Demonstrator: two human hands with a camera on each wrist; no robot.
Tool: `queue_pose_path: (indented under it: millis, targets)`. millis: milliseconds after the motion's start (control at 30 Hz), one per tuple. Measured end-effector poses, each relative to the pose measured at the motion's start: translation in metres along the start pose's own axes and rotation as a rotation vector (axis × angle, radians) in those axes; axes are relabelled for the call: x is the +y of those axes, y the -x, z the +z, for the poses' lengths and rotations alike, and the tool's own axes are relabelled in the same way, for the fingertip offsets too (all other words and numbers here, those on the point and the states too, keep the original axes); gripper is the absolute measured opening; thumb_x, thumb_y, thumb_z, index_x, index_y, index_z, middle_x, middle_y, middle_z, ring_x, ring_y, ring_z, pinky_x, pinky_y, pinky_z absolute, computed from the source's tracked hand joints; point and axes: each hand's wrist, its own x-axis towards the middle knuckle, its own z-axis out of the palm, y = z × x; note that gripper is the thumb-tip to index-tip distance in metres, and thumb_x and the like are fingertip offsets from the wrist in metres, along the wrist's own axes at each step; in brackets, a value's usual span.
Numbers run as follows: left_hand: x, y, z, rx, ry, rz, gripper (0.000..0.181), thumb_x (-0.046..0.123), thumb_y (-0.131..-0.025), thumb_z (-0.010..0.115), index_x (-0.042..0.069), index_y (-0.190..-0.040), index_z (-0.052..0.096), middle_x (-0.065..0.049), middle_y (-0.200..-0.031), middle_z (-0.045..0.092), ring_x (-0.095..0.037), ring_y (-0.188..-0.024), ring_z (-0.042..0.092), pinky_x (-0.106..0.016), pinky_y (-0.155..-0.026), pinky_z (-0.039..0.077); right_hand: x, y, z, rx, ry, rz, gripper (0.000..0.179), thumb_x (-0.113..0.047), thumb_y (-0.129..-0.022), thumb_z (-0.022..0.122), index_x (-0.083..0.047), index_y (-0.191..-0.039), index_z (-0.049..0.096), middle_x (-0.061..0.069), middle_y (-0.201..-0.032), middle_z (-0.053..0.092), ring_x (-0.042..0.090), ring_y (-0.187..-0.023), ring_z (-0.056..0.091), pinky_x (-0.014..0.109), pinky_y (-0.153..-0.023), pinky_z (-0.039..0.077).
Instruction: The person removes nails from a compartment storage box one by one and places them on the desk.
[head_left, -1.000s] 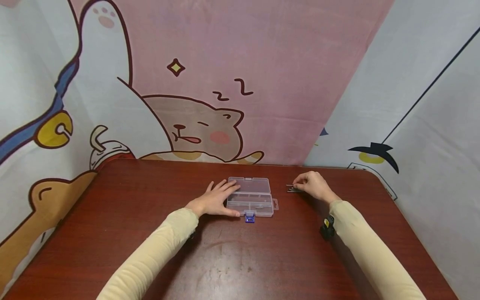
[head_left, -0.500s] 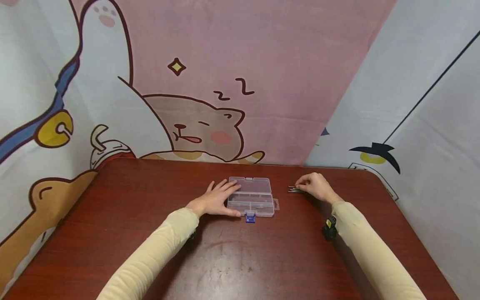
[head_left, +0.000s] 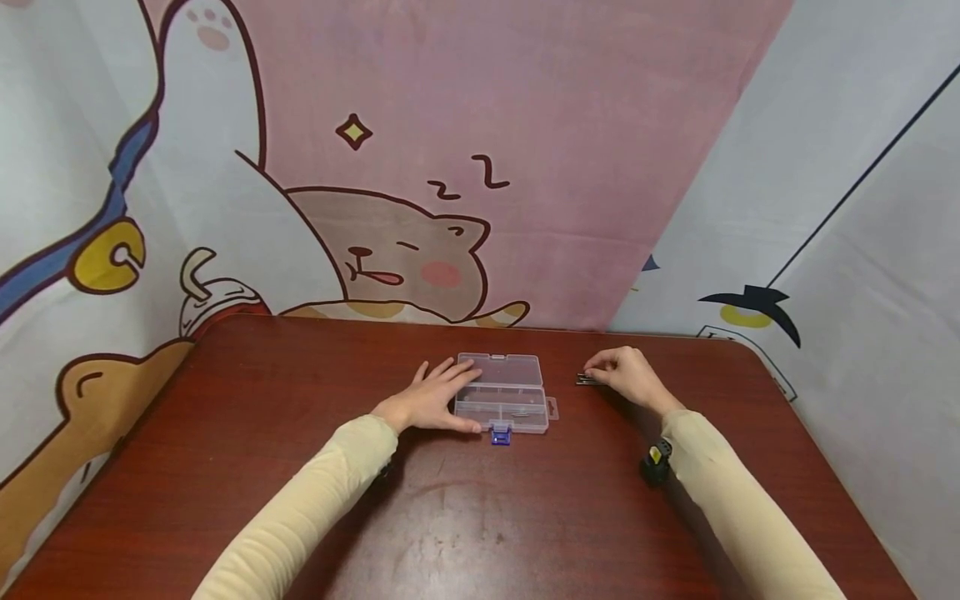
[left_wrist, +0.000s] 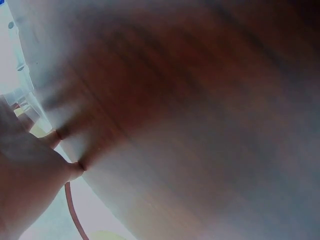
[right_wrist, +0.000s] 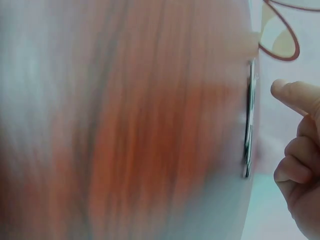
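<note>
A clear plastic compartment box [head_left: 501, 409] with a blue latch [head_left: 500, 436] lies on the table, its lid [head_left: 510, 372] folded back. My left hand [head_left: 427, 402] rests at the box's left side with fingers spread, fingertips over the lid and thumb by the front edge. A small silvery piece [head_left: 520, 414] is in a front compartment. To the right, several thin metal rods [head_left: 587, 380] lie together, also seen as shiny rods [right_wrist: 250, 120] in the right wrist view. Over them is my right hand [head_left: 628, 373], thumb and index tips close together, other fingers curled; whether it pinches a rod is unclear.
The reddish-brown wooden table [head_left: 480, 525] ends at a printed cloth backdrop [head_left: 570, 167] behind it. A hang tab [head_left: 552, 408] sticks out from the box's right side. The left wrist view is mostly blurred tabletop.
My right hand has shifted slightly over the rods, ending a little farther left than half a second ago; the rods look closer together. My left hand and the box have stayed in place.
</note>
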Motion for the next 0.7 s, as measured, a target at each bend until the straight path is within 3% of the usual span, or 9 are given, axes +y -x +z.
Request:
queue_pose_path:
  millis: [700]
  targets:
    - [0.000,0.001,-0.001,0.003,0.002,0.009,0.100,0.067,-0.077,0.067,0.017,-0.154,0.028,-0.005,-0.159,0.019,-0.036,-0.144,0.013,-0.065,-0.108,0.007,-0.056,-0.002,0.036,-0.003,-0.158,-0.169,0.005,-0.005,-0.084,0.075,-0.008,-0.087,0.076,-0.010,-0.055,0.043,0.006,-0.051,0.036,0.023,-0.048,0.029]
